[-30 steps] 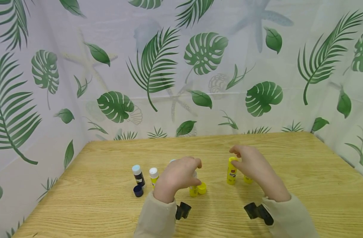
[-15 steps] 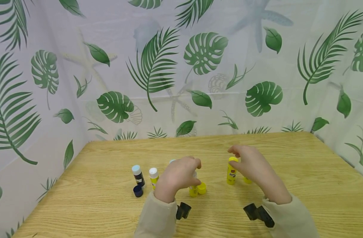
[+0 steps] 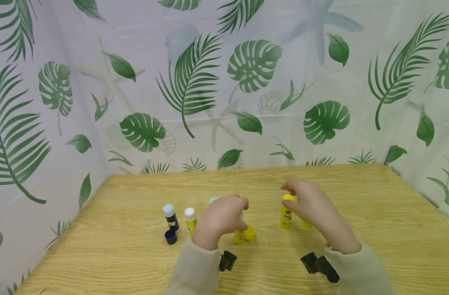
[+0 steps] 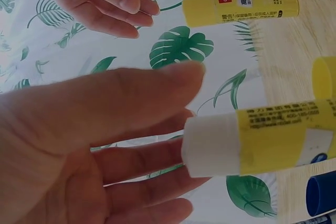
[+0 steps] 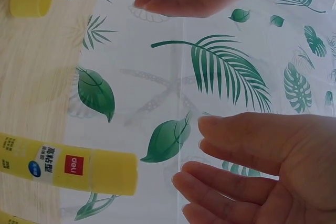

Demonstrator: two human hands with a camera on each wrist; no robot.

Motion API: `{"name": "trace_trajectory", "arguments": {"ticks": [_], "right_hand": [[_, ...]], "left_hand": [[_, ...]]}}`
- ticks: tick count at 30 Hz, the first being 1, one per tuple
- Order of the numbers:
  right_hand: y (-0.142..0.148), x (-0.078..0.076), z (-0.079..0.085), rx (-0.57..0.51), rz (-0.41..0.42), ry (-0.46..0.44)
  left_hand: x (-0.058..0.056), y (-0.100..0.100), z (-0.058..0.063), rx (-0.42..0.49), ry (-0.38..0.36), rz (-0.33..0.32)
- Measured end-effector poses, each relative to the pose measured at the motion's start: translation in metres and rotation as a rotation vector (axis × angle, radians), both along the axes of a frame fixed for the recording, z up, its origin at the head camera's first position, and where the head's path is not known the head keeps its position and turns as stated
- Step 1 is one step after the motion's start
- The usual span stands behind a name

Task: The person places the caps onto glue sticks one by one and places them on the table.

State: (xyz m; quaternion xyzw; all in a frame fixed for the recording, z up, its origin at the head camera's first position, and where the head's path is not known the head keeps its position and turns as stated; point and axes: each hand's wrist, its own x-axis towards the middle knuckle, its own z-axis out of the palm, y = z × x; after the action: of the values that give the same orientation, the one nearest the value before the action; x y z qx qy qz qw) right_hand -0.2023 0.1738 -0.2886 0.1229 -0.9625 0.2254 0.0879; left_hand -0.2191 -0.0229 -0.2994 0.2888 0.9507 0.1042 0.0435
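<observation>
My left hand (image 3: 222, 219) hovers with loosely bent fingers around the white top of an uncapped yellow glue stick (image 4: 283, 137). In the left wrist view the thumb stays above that top, and the other fingers pass behind it. A round yellow cap (image 3: 249, 233) lies beside this stick's base. On the right, my right hand (image 3: 314, 207) is held just above and beside an upright capped yellow glue stick (image 3: 286, 217). Its fingers are parted and hold nothing; the right wrist view shows a gap between fingertips and the stick's yellow cap (image 5: 115, 172).
A second yellow glue stick (image 3: 305, 223) is mostly hidden behind the right hand. At left stand a dark blue glue stick (image 3: 172, 220) with its loose cap (image 3: 170, 237) and a yellow one with a white top (image 3: 190, 219). Another pale top (image 3: 213, 199) peeks out behind the left hand.
The right hand has drifted very slightly left over the capped glue stick. The left hand and the things on the table stay practically in place.
</observation>
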Motion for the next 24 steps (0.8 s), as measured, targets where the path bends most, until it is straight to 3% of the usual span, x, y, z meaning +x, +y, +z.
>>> {"name": "trace_trajectory", "arguments": {"ticks": [24], "right_hand": [[-0.0020, 0.0008, -0.0004, 0.003, -0.002, -0.012]], "left_hand": [[-0.0035, 0.0025, -0.0087, -0.041, -0.015, 0.004]]}}
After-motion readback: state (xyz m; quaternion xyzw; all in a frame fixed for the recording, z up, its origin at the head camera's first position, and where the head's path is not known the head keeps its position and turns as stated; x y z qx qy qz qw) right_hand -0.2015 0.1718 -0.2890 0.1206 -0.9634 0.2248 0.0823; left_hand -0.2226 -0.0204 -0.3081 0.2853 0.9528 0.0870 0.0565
